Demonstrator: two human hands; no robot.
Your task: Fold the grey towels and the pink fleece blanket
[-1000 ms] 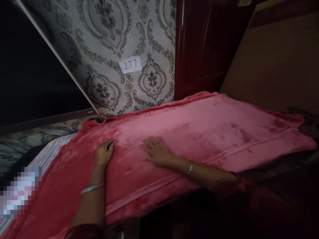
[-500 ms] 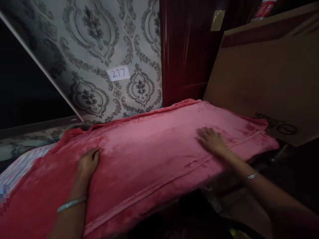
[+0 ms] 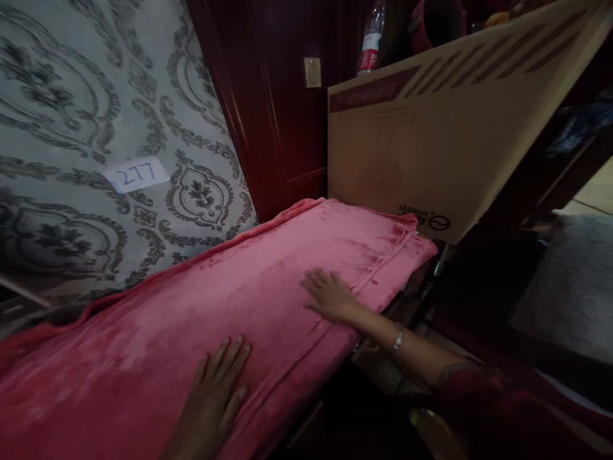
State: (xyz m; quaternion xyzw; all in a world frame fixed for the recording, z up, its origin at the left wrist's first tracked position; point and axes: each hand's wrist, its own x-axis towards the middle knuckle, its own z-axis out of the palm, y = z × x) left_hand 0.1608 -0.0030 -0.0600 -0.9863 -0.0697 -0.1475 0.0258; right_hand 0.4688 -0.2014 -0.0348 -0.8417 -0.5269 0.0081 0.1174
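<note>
A plush pink-red blanket (image 3: 268, 255) lies spread over a long raised surface, with small wrinkles near its far right end. Its front edge shows a long seam and hangs over the side. My left hand (image 3: 213, 390) rests flat on the near part of the blanket, fingers stretched out, gripping nothing. Farther along, my right hand (image 3: 330, 295) lies palm down on the blanket with its fingers spread, close to the front seam. A bracelet circles my right wrist.
A large cardboard box (image 3: 407, 140) stands beyond the blanket's far end, with a plastic bottle (image 3: 370, 48) behind its top edge. Patterned wallpaper (image 3: 201, 191) with a "277" paper label (image 3: 138, 174) and a dark red door panel (image 3: 268, 115) border the back. A grey furry cover (image 3: 569, 287) is at right.
The view has turned to the right. My left hand has gone from curled to flat with fingers extended, and sits farther along the blanket. My right hand remains spread on it.
</note>
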